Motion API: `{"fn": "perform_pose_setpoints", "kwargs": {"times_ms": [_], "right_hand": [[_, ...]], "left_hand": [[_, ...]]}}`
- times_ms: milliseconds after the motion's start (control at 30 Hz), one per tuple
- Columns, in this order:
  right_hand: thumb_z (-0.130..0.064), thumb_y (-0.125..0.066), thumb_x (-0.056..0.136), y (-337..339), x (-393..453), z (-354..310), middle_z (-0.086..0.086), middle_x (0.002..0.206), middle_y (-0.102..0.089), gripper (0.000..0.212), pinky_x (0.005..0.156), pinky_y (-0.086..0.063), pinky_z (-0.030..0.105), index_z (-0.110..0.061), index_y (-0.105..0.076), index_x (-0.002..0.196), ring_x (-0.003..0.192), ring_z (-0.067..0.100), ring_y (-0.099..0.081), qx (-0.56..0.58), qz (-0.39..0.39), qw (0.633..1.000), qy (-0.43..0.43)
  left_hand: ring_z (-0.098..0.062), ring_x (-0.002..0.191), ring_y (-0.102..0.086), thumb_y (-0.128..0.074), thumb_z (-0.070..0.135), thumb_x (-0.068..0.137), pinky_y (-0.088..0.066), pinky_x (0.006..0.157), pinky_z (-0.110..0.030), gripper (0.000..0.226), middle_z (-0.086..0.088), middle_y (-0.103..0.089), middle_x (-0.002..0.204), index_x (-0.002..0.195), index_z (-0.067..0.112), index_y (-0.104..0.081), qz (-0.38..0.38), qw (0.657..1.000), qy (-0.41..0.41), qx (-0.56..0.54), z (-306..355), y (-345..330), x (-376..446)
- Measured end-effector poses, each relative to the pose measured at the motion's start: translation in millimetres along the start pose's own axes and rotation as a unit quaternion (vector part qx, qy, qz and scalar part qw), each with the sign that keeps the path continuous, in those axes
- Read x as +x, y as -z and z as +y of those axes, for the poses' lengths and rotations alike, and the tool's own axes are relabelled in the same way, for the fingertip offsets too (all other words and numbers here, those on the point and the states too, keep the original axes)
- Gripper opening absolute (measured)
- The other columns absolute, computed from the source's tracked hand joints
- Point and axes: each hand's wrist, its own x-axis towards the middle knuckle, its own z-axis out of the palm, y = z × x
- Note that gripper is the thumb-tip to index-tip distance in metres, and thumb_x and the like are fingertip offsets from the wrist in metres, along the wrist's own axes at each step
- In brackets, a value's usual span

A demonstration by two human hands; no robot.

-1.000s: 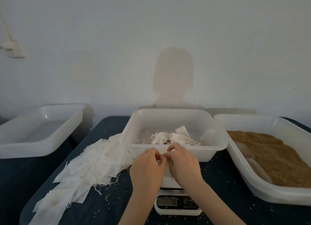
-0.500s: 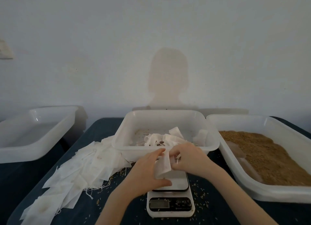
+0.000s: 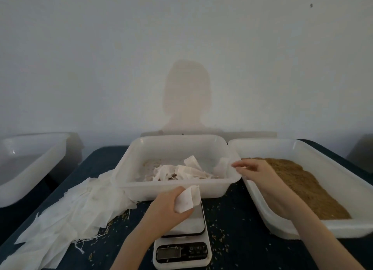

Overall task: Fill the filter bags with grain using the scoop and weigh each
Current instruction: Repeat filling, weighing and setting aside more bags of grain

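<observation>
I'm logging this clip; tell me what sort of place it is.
Probably a small hand-packing bench: a white digital scale, a white plastic tub of brown grain, and a heap of white paper filter bags on a dark table.

You've got thin matt paper-like filter bag in your left hand. White tubs look smooth semi-gloss plastic. Scale: white plastic body w/ smooth satin top. Grain is dry, rough, brown. Tabletop dark, matt.

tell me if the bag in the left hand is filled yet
Looks empty: the filter bag in the left hand hangs flat and limp, with no bulge or grain showing.
</observation>
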Motion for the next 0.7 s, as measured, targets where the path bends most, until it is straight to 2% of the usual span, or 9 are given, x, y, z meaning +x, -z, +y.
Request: {"fn": "perform_pose_setpoints", "kwargs": {"times_ms": [67,100,167,233,333,467,533,633,700], "right_hand": [[-0.031,-0.060,0.091,21.8,3.2,27.9,-0.014,0.095,-0.069,0.013,0.069,-0.048,0.021,-0.041,-0.065,0.085,0.080,0.001,-0.061,-0.153,0.081,0.982,-0.081],[-0.035,-0.056,0.091,30.5,4.1,42.3,-0.010,0.095,-0.068,0.009,0.070,-0.052,0.027,-0.037,-0.065,0.090,0.080,0.006,-0.062,-0.237,0.077,0.960,-0.125],[-0.044,-0.052,0.091,39.8,4.3,65.7,-0.005,0.092,-0.067,0.022,0.073,-0.054,0.030,-0.026,-0.064,0.097,0.081,0.015,-0.065,-0.346,-0.009,0.916,-0.203],[-0.047,-0.051,0.090,39.1,3.8,76.3,-0.006,0.085,-0.063,0.029,0.071,-0.051,0.026,-0.020,-0.060,0.087,0.081,0.016,-0.065,-0.376,-0.118,0.885,-0.246],[-0.040,-0.055,0.089,32.6,4.9,79.4,-0.007,0.078,-0.058,0.021,0.069,-0.049,0.025,-0.022,-0.055,0.077,0.076,0.012,-0.060,-0.418,-0.166,0.860,-0.242],[-0.025,-0.045,0.096,42.6,7.8,81.7,-0.004,0.079,-0.055,0.015,0.069,-0.047,0.030,-0.018,-0.058,0.093,0.080,0.018,-0.059,-0.474,-0.085,0.848,-0.221],[-0.018,-0.048,0.094,55.2,7.3,80.0,-0.002,0.088,-0.060,0.015,0.070,-0.046,0.034,-0.016,-0.062,0.100,0.084,0.020,-0.061,-0.513,-0.033,0.829,-0.218],[-0.028,-0.062,0.088,76.1,5.0,74.9,-0.001,0.101,-0.066,0.017,0.082,-0.049,0.041,-0.019,-0.067,0.101,0.097,0.022,-0.063,-0.610,0.048,0.757,-0.228],[-0.035,-0.064,0.085,93.3,6.6,81.9,-0.005,0.099,-0.066,0.018,0.088,-0.048,0.040,-0.023,-0.068,0.099,0.099,0.021,-0.062,-0.631,0.036,0.747,-0.209]], "left_hand": [[0.002,0.094,-0.055,-0.062,0.049,0.081,-0.047,0.084,-0.019,0.039,0.022,-0.058,0.101,0.116,0.041,-0.047,0.010,1.000,0.002,0.021,2.6,-2.2,3.0],[0.003,0.092,-0.055,-0.061,0.050,0.080,-0.047,0.082,-0.018,0.039,0.023,-0.058,0.098,0.115,0.043,-0.046,0.013,1.000,0.005,0.028,4.1,-3.5,4.3],[0.003,0.091,-0.055,-0.061,0.051,0.080,-0.046,0.082,-0.018,0.038,0.023,-0.057,0.097,0.115,0.044,-0.045,0.018,0.999,0.012,0.034,7.3,-7.6,7.2],[0.003,0.091,-0.053,-0.060,0.050,0.081,-0.044,0.084,-0.017,0.038,0.024,-0.055,0.095,0.115,0.042,-0.046,0.022,0.999,0.015,0.042,11.4,-12.4,10.0],[0.001,0.093,-0.053,-0.060,0.049,0.082,-0.043,0.085,-0.018,0.038,0.023,-0.055,0.098,0.116,0.041,-0.045,0.008,0.998,0.017,0.054,18.3,-18.5,13.0],[0.000,0.096,-0.055,-0.061,0.048,0.082,-0.046,0.088,-0.022,0.038,0.020,-0.058,0.103,0.116,0.040,-0.046,-0.005,0.998,0.020,0.062,21.4,-22.0,13.6],[-0.001,0.094,-0.056,-0.060,0.047,0.083,-0.047,0.087,-0.021,0.036,0.018,-0.059,0.102,0.116,0.039,-0.046,-0.006,0.998,0.020,0.064,21.5,-21.3,13.0],[-0.002,0.093,-0.057,-0.061,0.046,0.082,-0.048,0.085,-0.022,0.035,0.018,-0.060,0.100,0.114,0.039,-0.047,-0.003,0.998,0.020,0.058,21.4,-19.9,13.0],[-0.001,0.093,-0.057,-0.061,0.046,0.082,-0.048,0.084,-0.022,0.036,0.019,-0.060,0.100,0.115,0.039,-0.047,0.000,0.998,0.014,0.059,21.5,-19.9,13.3]]}}
